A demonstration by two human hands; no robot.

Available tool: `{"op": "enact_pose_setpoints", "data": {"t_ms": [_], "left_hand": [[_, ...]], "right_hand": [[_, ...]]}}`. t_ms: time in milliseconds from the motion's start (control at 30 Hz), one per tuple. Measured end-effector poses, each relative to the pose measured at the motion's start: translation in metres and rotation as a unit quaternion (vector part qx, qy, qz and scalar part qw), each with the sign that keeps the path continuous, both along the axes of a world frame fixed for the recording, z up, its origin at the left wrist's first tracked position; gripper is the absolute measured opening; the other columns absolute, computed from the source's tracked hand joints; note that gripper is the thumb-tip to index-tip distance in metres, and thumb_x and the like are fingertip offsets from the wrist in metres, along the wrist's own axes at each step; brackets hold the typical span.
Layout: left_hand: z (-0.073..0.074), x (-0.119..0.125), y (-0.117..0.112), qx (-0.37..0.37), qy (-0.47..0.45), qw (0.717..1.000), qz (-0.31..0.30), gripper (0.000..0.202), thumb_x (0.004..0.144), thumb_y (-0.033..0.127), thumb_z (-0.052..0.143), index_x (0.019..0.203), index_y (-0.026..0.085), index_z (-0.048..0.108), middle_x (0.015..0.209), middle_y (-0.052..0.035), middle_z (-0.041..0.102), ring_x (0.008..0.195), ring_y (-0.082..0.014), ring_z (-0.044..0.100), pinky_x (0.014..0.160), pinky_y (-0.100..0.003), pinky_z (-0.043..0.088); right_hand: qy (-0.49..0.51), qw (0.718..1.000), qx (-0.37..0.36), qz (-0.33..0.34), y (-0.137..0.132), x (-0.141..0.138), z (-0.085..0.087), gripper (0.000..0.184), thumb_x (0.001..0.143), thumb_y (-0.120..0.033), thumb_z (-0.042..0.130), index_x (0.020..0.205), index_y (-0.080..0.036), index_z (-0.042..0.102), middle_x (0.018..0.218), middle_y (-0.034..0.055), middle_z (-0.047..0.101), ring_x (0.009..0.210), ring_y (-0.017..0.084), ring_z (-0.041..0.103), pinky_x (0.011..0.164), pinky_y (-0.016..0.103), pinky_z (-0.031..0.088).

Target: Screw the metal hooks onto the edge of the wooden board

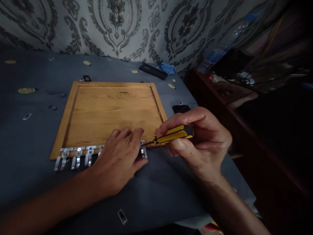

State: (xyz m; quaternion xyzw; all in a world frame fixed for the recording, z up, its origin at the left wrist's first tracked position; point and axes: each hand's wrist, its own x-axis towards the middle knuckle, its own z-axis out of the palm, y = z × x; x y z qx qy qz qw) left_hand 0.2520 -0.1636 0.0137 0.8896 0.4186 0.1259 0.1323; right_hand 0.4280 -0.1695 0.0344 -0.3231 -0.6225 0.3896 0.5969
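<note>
A wooden board with a raised frame lies flat on a blue-grey cloth. Several metal hooks line its near edge. My left hand rests flat over the near edge, fingers pressing down by a hook at the right end. My right hand grips a yellow and black screwdriver. Its tip points left at that hook, just beside my left fingertips.
A black remote and a blue cloth lie at the far side by the patterned wall. A small dark object sits right of the board. A dark wooden cabinet with clutter stands to the right. Small bits lie scattered on the cloth.
</note>
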Motion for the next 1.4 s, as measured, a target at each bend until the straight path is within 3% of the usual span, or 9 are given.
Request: {"op": "enact_pose_setpoints", "data": {"t_ms": [167,433,667,767,900,1000,1133,1200,1400], "left_hand": [[0.0001,0.0000,0.0006,-0.008,0.002,1.000,0.000,0.052,0.078,0.026,0.077,0.118,0.015,0.047,0.101,-0.0089,0.068,0.097,-0.0301,0.060,0.082,-0.043,0.044],[-0.0034,-0.0016,-0.0010,0.005,-0.017,1.000,-0.001,0.048,0.077,0.024,0.076,0.116,0.016,0.048,0.100,-0.0080,0.067,0.094,-0.0290,0.060,0.081,-0.043,0.045],[0.0006,-0.0002,0.0005,-0.022,0.003,1.000,0.004,0.046,0.080,0.026,0.073,0.117,0.017,0.047,0.103,-0.0090,0.068,0.097,-0.0300,0.061,0.083,-0.044,0.046],[0.0005,-0.0007,-0.0007,-0.017,-0.001,1.000,0.004,0.049,0.079,0.025,0.073,0.119,0.017,0.046,0.103,-0.0090,0.068,0.097,-0.0298,0.060,0.083,-0.044,0.047],[-0.0002,-0.0011,-0.0014,-0.008,-0.003,1.000,0.004,0.049,0.078,0.023,0.074,0.118,0.016,0.046,0.099,-0.0088,0.067,0.095,-0.0297,0.060,0.081,-0.044,0.047],[-0.0001,-0.0007,-0.0008,-0.009,-0.001,1.000,0.001,0.047,0.078,0.023,0.075,0.115,0.016,0.047,0.097,-0.0081,0.067,0.093,-0.0294,0.060,0.079,-0.043,0.047],[0.0000,-0.0001,-0.0001,-0.005,-0.004,1.000,0.002,0.049,0.077,0.022,0.076,0.115,0.016,0.046,0.099,-0.0080,0.067,0.094,-0.0291,0.060,0.080,-0.043,0.046],[-0.0002,-0.0002,0.0000,-0.006,-0.006,1.000,0.002,0.048,0.077,0.022,0.075,0.114,0.017,0.046,0.098,-0.0072,0.067,0.093,-0.0283,0.060,0.080,-0.042,0.046],[-0.0002,-0.0002,0.0000,-0.003,-0.002,1.000,0.000,0.048,0.080,0.025,0.073,0.118,0.016,0.046,0.100,-0.0085,0.067,0.094,-0.0292,0.060,0.080,-0.043,0.046]], "right_hand": [[-0.060,0.998,-0.036,-0.005,-0.0029,0.0060,0.0018,0.030,0.093,-0.040,0.061,0.120,-0.027,0.068,0.095,0.0040,0.073,0.048,0.007,0.053,0.043,0.025,0.050],[-0.012,1.000,0.019,0.005,0.0034,0.0026,0.0006,0.017,0.082,-0.030,0.077,0.098,-0.028,0.070,0.089,0.0012,0.074,0.069,0.014,0.068,0.049,0.022,0.053],[-0.049,0.998,-0.040,0.010,-0.0015,0.0074,0.0023,0.032,0.090,-0.037,0.066,0.121,-0.027,0.068,0.094,0.0039,0.073,0.049,0.009,0.056,0.044,0.026,0.051],[-0.068,0.998,-0.003,-0.004,0.0006,0.0069,0.0037,0.024,0.088,-0.032,0.070,0.110,-0.027,0.073,0.093,0.0043,0.074,0.054,0.012,0.060,0.043,0.026,0.050],[-0.039,0.998,0.050,-0.011,0.0043,0.0025,0.0050,0.020,0.076,-0.023,0.082,0.093,-0.025,0.073,0.086,0.0030,0.075,0.080,0.018,0.071,0.053,0.025,0.056],[-0.016,1.000,0.020,0.004,0.0036,0.0022,0.0053,0.027,0.073,-0.023,0.084,0.096,-0.026,0.070,0.081,-0.0001,0.074,0.071,0.016,0.071,0.052,0.023,0.055],[-0.049,0.998,-0.029,0.029,0.0010,0.0070,0.0054,0.032,0.087,-0.033,0.071,0.118,-0.026,0.068,0.094,0.0017,0.073,0.054,0.008,0.060,0.047,0.023,0.052],[-0.068,0.997,-0.020,0.025,0.0015,0.0084,0.0055,0.028,0.091,-0.031,0.067,0.118,-0.025,0.069,0.096,0.0027,0.073,0.052,0.007,0.058,0.046,0.024,0.052],[-0.037,0.999,0.039,0.005,0.0046,0.0047,0.0038,0.021,0.076,-0.021,0.082,0.094,-0.026,0.073,0.085,0.0010,0.075,0.083,0.018,0.072,0.053,0.024,0.055]]}}
